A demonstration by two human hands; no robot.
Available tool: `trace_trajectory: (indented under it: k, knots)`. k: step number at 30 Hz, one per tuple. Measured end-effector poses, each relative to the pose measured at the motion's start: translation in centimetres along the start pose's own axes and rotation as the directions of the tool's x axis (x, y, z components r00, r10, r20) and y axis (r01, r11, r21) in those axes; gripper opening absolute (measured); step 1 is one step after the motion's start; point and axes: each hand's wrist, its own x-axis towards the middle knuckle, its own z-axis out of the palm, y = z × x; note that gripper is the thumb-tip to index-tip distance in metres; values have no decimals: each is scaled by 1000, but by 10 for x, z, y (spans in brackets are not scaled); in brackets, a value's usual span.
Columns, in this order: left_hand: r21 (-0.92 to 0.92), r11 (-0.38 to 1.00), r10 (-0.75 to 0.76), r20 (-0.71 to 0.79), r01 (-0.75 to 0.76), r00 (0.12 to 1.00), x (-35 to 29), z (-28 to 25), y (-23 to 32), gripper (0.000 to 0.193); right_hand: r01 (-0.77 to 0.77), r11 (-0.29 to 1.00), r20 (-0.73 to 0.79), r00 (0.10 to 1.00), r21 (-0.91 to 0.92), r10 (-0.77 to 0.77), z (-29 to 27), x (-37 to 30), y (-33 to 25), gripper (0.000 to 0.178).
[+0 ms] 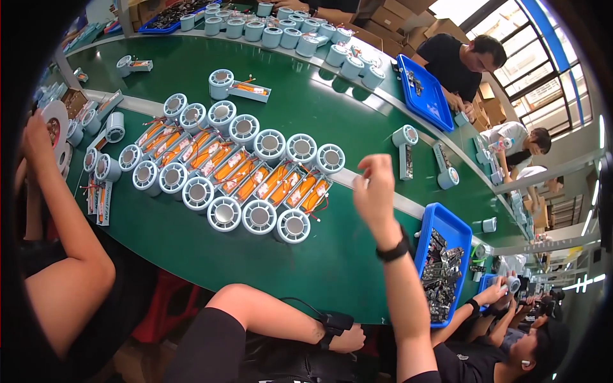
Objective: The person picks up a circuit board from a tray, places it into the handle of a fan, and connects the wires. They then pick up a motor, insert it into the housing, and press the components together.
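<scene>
Light-blue round housings [259, 217] stood in two rows on a green worktop [345, 274] in a workroom stacked with cardboard boxes [386, 18]. The right hand [375, 188] hung half-open, fingers curled, just right of them; the left hand [348, 339] lay nearer the body, its grip unclear.

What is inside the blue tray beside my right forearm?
Small dark and silvery parts lie heaped in the blue tray, leaving some bare blue at its far end. Pieces deeper in the heap are covered and cannot be seen.
</scene>
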Motion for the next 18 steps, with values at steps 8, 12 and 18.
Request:
trace_trajectory:
  k: [8, 12, 18]
  knots:
    - [-111, 993, 55, 27, -52, 998, -6, 20, -4, 14, 544, 822, 402, 799, -169, -447, 3, -65, -104, 49]
    - [-125, 991, 71, 114, -56, 991, -5, -13, -11, 15, 521, 820, 396, 822, -236, -408, -6, -66, -96, 42]
    - [-237, 970, 101, 226, -46, 969, -12, -3, -23, 17, 473, 810, 347, 867, -346, -357, -42, -80, -118, 36]
